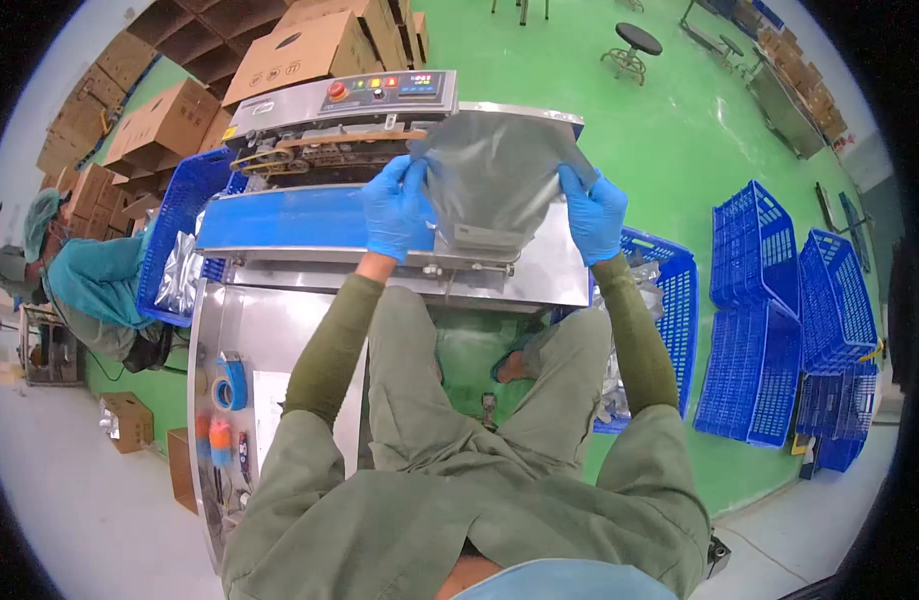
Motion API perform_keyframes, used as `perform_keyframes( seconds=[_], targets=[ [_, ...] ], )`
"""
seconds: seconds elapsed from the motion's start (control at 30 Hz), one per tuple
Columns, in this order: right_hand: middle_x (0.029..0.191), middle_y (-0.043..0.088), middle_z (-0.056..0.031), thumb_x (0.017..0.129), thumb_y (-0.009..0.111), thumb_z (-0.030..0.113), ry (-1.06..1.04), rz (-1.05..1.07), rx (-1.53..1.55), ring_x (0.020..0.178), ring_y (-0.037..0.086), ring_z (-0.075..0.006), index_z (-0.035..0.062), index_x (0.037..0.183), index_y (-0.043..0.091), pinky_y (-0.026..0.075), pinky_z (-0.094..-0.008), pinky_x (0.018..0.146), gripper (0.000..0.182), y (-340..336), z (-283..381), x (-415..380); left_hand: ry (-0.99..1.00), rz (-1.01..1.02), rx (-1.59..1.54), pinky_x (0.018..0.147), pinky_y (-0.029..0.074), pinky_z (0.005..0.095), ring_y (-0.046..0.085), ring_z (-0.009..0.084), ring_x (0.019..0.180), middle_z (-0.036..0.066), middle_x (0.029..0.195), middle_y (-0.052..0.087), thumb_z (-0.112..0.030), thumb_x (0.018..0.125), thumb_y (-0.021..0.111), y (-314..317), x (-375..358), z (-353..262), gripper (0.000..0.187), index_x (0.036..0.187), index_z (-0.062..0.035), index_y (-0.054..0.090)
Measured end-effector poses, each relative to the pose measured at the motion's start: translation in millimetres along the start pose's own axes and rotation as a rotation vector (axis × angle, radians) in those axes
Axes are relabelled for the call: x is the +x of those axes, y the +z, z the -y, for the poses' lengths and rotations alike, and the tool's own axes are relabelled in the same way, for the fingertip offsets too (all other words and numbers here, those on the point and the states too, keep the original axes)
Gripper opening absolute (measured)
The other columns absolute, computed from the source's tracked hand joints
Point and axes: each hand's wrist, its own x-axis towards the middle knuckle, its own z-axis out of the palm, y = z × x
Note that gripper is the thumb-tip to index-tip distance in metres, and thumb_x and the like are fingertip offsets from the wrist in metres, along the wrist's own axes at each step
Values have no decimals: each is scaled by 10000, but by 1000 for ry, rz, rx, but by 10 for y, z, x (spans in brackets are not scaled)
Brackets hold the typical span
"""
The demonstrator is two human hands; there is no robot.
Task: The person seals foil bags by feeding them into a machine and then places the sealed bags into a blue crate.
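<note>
A silver foil pouch [497,170] is stretched between my two blue-gloved hands, above the metal table at the right end of a band sealing machine [339,125]. My left hand [391,210] pinches the pouch's left edge, close to the sealer's band. On the opposite edge, my right hand [591,212] grips with the thumb on the near face. The pouch's lower end hangs toward me over the steel surface, with a paler strip near its bottom. Left of my left hand runs the sealer's blue conveyor belt [299,222].
Blue crates holding silver pouches stand left [184,215] and right [679,330] of me. A steel side table [229,320] carries blue tape [231,385]. At the left, a co-worker [94,275] sits bent over. More stacked blue crates [754,245] stand at right; cardboard boxes [304,50] are behind the sealer.
</note>
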Motion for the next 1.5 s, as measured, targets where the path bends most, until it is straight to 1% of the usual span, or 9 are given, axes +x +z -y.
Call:
perform_keyframes(
  seconds=[0.17, 0.6, 0.77, 0.87, 0.9, 0.97, 1.07, 1.17, 1.5],
  targets=[
    [678, 602, 9, 868, 617, 174, 458, 70, 64, 617, 519, -77, -22, 876, 675, 435, -260, 546, 205, 123, -88, 233, -305, 112, -94, 559, 434, 306, 493, 90, 576, 102, 604, 578, -174, 824, 636, 252, 227, 506, 220, 788, 40, 667],
    [573, 532, -48, 834, 601, 208, 472, 245, 52, 527, 552, -131, -20, 722, 617, 458, -294, 468, 254, 1100, -1417, 148, -428, 156, 111, 602, 451, 351, 602, 191, 605, 174, 703, 664, -211, 784, 645, 207, 250, 2044, 260, 784, 45, 688],
    [623, 597, -94, 819, 553, 148, -349, 324, -544, 568, 612, -220, 132, 709, 626, 447, -369, 497, 133, 1755, -1986, 73, -328, 256, 490, 688, 489, 396, 636, 255, 696, 189, 796, 681, -286, 858, 555, -225, 385, 2763, 328, 853, 7, 703],
    [771, 640, -141, 831, 553, 246, -250, 469, -503, 713, 612, -299, 60, 799, 643, 480, -415, 646, 209, 1829, -1733, 123, -749, 154, -169, 803, 477, 347, 606, 179, 879, 68, 975, 662, -233, 917, 546, -470, 280, 2237, 257, 1019, -34, 673],
    [785, 661, -139, 859, 551, 272, 226, 475, -158, 670, 629, -264, 37, 822, 661, 495, -376, 623, 262, 1525, -1317, 216, -759, 151, -283, 765, 474, 304, 595, 140, 843, 38, 955, 654, -227, 920, 559, -589, 270, 2319, 251, 1013, -22, 670],
    [774, 670, -128, 861, 572, 264, 499, 333, 90, 619, 627, -189, 23, 854, 674, 504, -334, 609, 261, 784, -1071, 283, -573, 166, 60, 715, 461, 274, 562, 109, 769, 15, 868, 626, -266, 947, 520, -1054, 139, 2323, 304, 1025, -9, 663],
    [706, 644, -101, 813, 605, 169, 251, -136, -276, 608, 574, -121, 18, 828, 661, 493, -296, 601, 162, -334, -1917, -43, -579, -82, 287, 576, 440, 246, 518, 84, 688, -8, 721, 548, -279, 971, 492, -1492, -514, 1617, 298, 941, -19, 635],
    [791, 677, -145, 815, 535, 202, 558, 142, -896, 770, 662, -326, 76, 848, 692, 513, -416, 693, 204, -1299, -3036, -698, -729, -112, 446, 463, 302, 229, 349, 56, 530, -43, 632, 411, -315, 962, 521, -2277, -1451, 1578, 290, 776, -94, 543],
    [755, 639, -177, 799, 555, 278, 411, 696, -1057, 719, 617, -340, 93, 735, 660, 430, -464, 718, 222, -1621, -4053, -2151, -1131, -265, 570, 507, 375, 238, 527, 109, 626, 36, 829, 596, -362, 950, 493, -2348, -2316, 1184, 351, 1041, -47, 619]
  ],
)
